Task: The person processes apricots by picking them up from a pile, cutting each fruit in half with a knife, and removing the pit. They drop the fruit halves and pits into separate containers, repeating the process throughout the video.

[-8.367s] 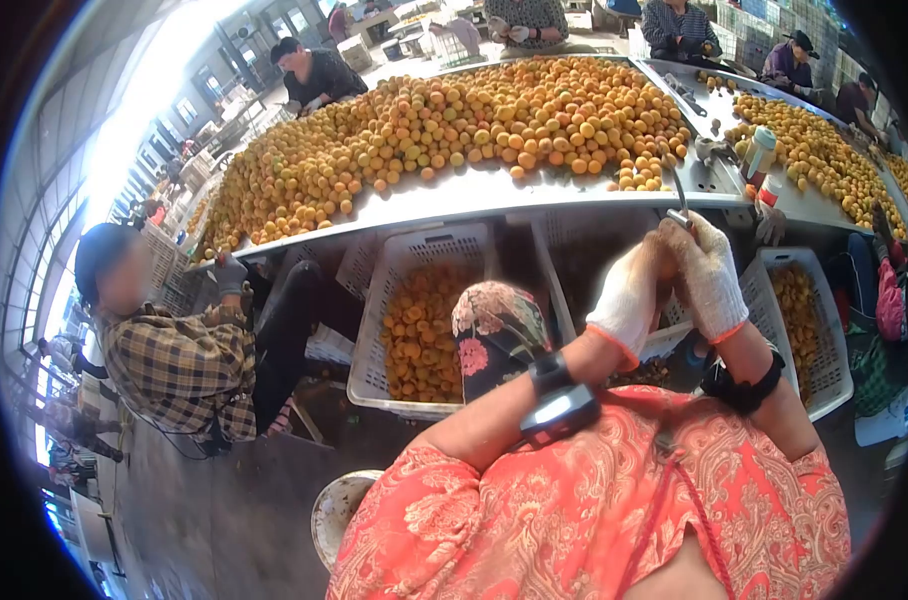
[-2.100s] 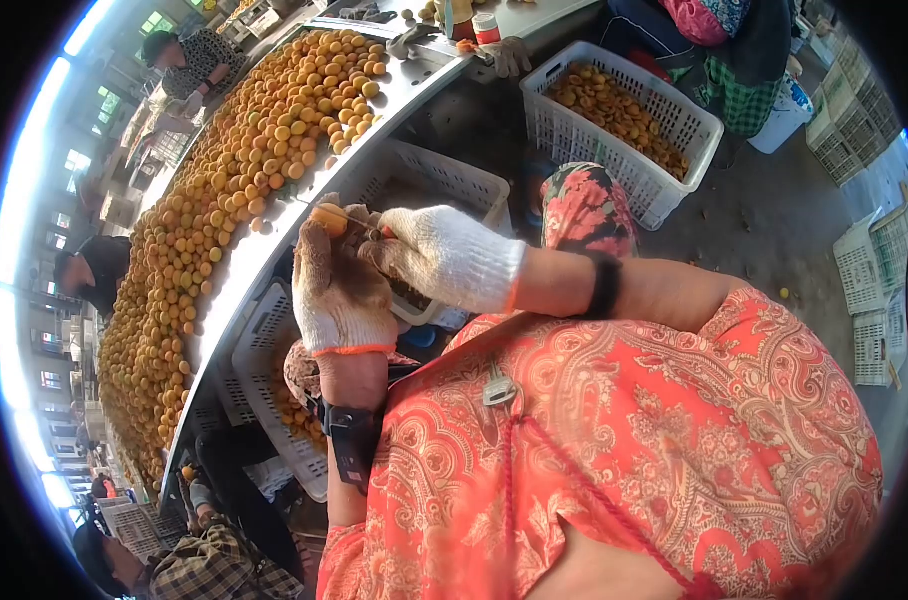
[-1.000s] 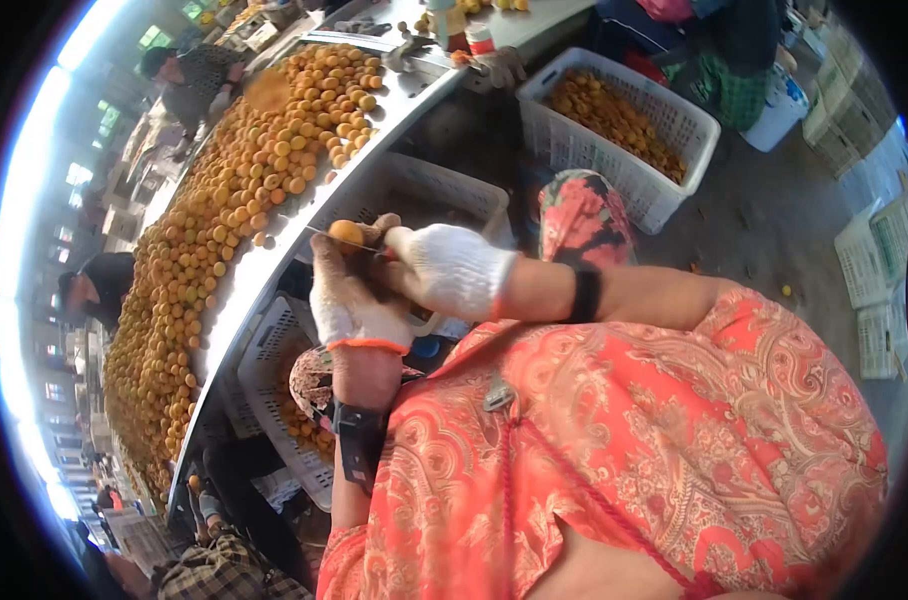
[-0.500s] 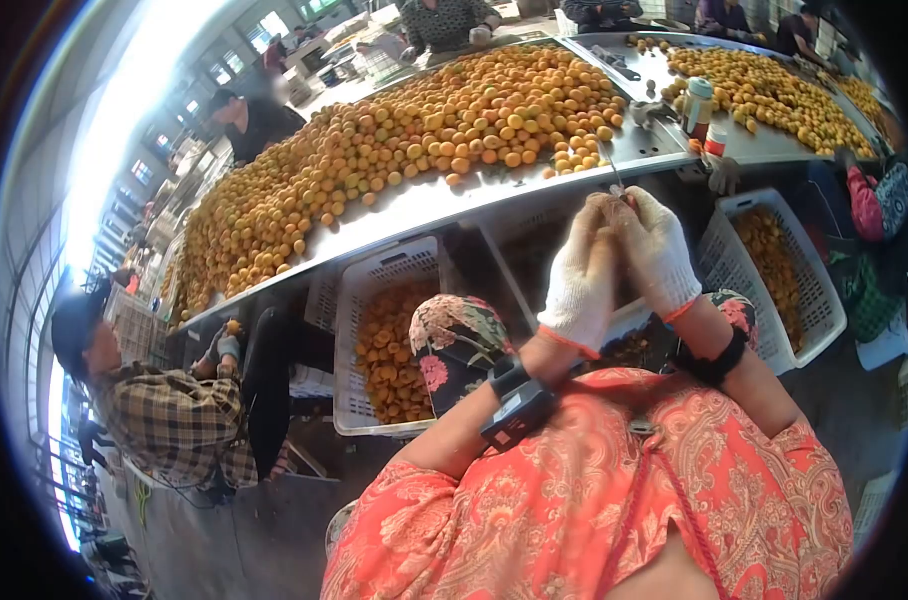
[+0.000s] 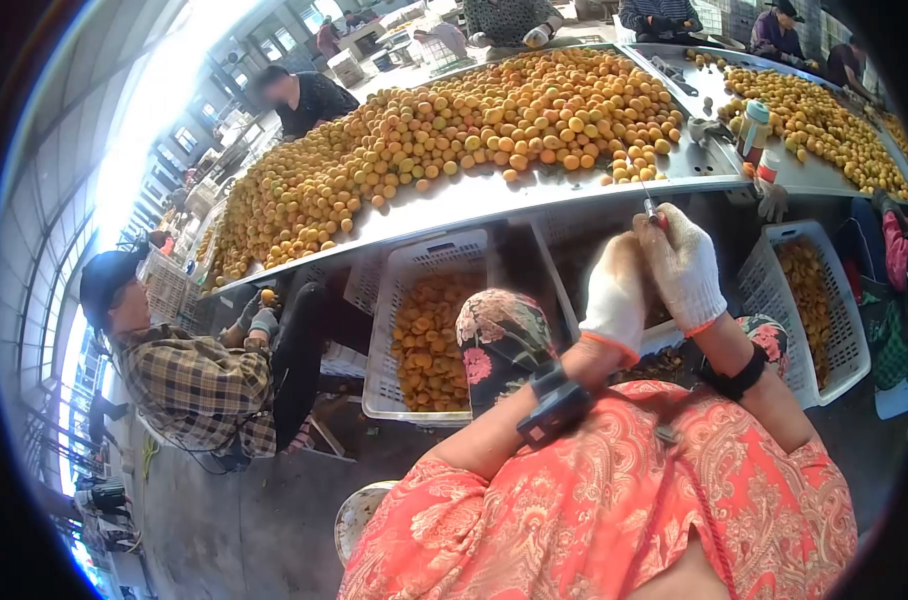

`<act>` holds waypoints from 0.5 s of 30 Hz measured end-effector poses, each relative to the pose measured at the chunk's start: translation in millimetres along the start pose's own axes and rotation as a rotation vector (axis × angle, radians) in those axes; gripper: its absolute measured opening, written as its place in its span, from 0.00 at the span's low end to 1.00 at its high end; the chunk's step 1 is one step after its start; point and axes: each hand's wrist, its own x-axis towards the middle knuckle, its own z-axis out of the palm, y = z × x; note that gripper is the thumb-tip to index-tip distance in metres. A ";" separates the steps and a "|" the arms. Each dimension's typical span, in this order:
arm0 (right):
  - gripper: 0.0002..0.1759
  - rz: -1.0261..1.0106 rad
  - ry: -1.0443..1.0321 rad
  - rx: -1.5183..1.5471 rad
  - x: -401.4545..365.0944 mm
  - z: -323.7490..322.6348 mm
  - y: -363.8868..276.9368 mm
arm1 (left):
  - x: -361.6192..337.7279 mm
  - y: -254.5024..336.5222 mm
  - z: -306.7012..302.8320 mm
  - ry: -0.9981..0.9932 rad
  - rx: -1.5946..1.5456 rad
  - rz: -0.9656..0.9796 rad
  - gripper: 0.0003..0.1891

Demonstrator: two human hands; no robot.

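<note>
My right hand [image 5: 682,262], in a white glove with bare-looking stained fingertips, is closed around a small knife [image 5: 651,208] whose thin blade points up toward the table. Against it, my left hand [image 5: 619,290], gloved too, is closed with its fingertips pressed near the right fingers; what it holds is hidden. Both hands are just below the edge of the metal table [image 5: 474,196], which bears a big heap of orange fruit [image 5: 444,130]. Beneath the hands, a crate with dark contents shows partly.
White crates with cut fruit stand at left [image 5: 379,370] and right [image 5: 854,350]. A co-worker in a plaid shirt [image 5: 199,375] sits at the left. A bottle [image 5: 753,130] and a red-and-white container [image 5: 768,166] are on the table. Other people sit beyond it.
The view has shifted, so the table and crates appear farther right and slightly changed in tilt. My hands remain together, turned a little, and the knife's red handle now shows.
</note>
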 end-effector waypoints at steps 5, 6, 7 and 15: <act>0.17 0.061 0.000 -0.016 -0.8 -1.5 9.0 | 0.7 -6.0 -1.4 -0.031 -0.007 -0.085 0.17; 0.17 0.063 0.000 -0.015 -0.7 -2.3 8.4 | 1.3 -6.4 0.6 -0.030 -0.005 -0.087 0.17; 0.17 0.047 0.000 -0.063 -0.2 -4.0 5.8 | 2.0 -7.3 2.7 -0.021 -0.052 -0.123 0.18; 0.16 -0.017 0.045 -0.154 0.7 -6.3 -8.2 | -4.9 17.0 22.6 0.103 -0.198 -0.303 0.22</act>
